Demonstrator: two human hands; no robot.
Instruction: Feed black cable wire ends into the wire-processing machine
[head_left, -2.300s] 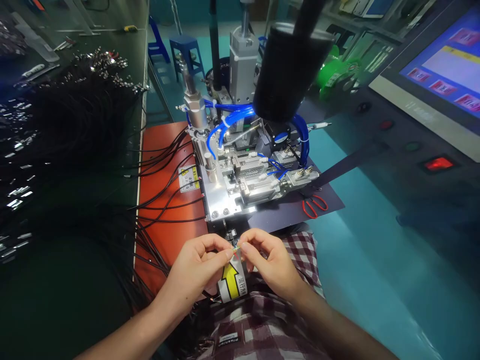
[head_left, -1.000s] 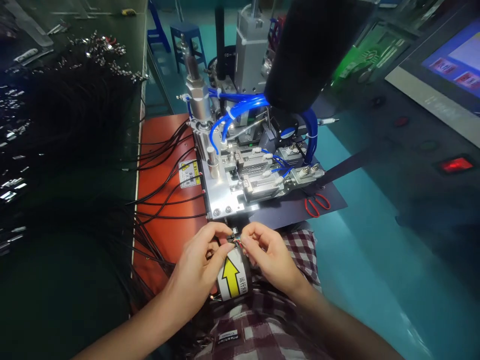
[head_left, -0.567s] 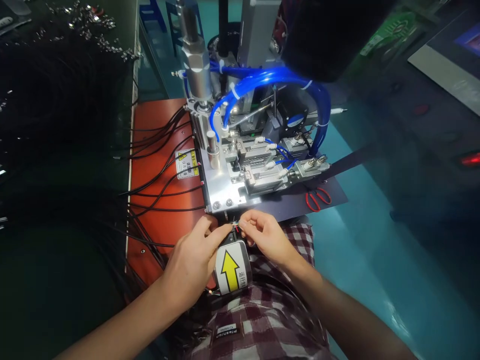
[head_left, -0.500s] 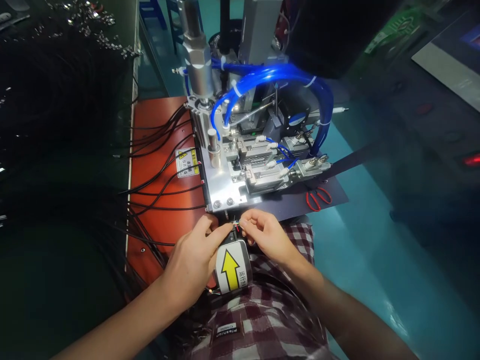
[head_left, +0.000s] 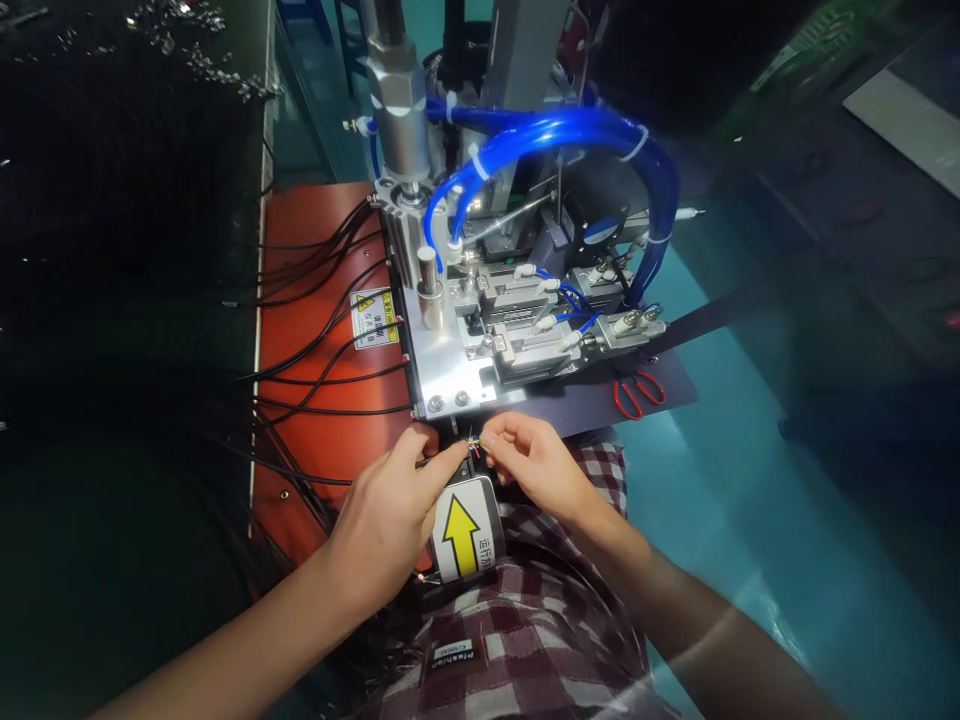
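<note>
Thin coloured wires, red and green among them, show between my two hands at the front edge of the machine. My left hand is closed, with thumb and forefinger pinching the wire bundle from the left. A black cable runs in under that hand; whether the wires belong to it is hidden. From the right, my right hand pinches the wire ends between thumb and fingertips, its other fingers curled. Just below the fingertips sits a rounded cover with a yellow arrow label.
A metal fixture with cylinders and blue air tubes stands ahead. Black cables cross the orange-red table board on the left, near a warning label. Red-handled scissors lie at the right. A dark cable heap fills the far left.
The camera view has shifted slightly. Both hands keep their pinch at the same place, and the coloured wire ends look a little more spread between the fingertips.
</note>
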